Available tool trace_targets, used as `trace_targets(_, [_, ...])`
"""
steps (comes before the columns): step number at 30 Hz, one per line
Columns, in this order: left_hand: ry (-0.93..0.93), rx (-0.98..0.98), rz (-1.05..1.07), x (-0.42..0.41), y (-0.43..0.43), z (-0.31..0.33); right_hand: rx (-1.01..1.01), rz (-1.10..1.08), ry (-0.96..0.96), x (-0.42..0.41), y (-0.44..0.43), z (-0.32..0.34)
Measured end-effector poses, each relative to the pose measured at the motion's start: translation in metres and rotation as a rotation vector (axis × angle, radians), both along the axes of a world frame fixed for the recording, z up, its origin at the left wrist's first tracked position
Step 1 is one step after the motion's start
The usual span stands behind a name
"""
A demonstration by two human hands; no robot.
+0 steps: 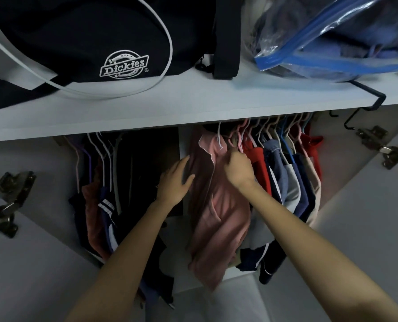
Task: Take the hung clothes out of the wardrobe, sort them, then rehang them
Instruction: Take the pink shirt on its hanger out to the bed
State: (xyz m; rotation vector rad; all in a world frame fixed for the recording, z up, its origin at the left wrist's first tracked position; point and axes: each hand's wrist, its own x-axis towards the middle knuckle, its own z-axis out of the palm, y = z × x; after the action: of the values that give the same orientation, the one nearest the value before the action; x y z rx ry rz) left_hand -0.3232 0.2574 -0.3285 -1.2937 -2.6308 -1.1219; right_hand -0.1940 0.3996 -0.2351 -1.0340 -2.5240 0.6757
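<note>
Pulling-out step, by the look: right hand (238,169) curled round the hanger (219,138) of the pink garment (216,210), left hand (174,182) flat-open against cloth just left of it; next move needed the hook lifted free.

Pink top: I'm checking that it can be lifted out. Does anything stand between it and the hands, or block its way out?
Nothing visible does. The right hand grips the pink top at its collar, and the left hand rests on its side. The shelf hides the rail, so how the top hangs there cannot be told.
</note>
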Motion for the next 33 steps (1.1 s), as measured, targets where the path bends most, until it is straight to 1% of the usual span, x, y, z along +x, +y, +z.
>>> trace_targets(3, [-0.102,0.054,-0.049,-0.002,0.007,0.009,0.001,0.004,0.046,0.015,0.001,0.004])
trace_targets(7, [-0.121,0.112,-0.104,-0.001,0.018,0.022,0.083,0.036,0.043,0.037,0.0,0.009])
trace_targets(9, [-0.066,0.132,-0.116,0.0,0.022,0.027,0.124,0.057,0.046,0.052,-0.002,0.013])
trace_targets(13, [0.102,0.145,-0.06,0.016,0.026,0.04,0.152,0.112,0.067,0.088,-0.009,0.013])
trace_targets(16, [0.166,0.15,-0.093,0.041,0.029,0.051,0.181,0.125,0.077,0.12,-0.016,0.011])
trace_targets(19, [0.205,0.128,-0.154,0.069,0.028,0.056,0.198,0.079,0.094,0.154,-0.024,0.011])
trace_targets(24, [0.337,0.117,-0.185,0.123,0.012,0.068,0.182,0.013,0.107,0.22,-0.042,0.008])
trace_targets(27, [0.404,0.108,-0.201,0.161,0.003,0.073,0.214,-0.038,0.112,0.262,-0.055,0.008])
trace_targets(30, [0.412,0.134,-0.231,0.203,-0.005,0.075,0.228,-0.098,0.112,0.305,-0.067,0.006])
trace_targets(33, [0.356,0.133,-0.31,0.246,-0.008,0.078,0.229,-0.188,0.127,0.353,-0.078,0.003])
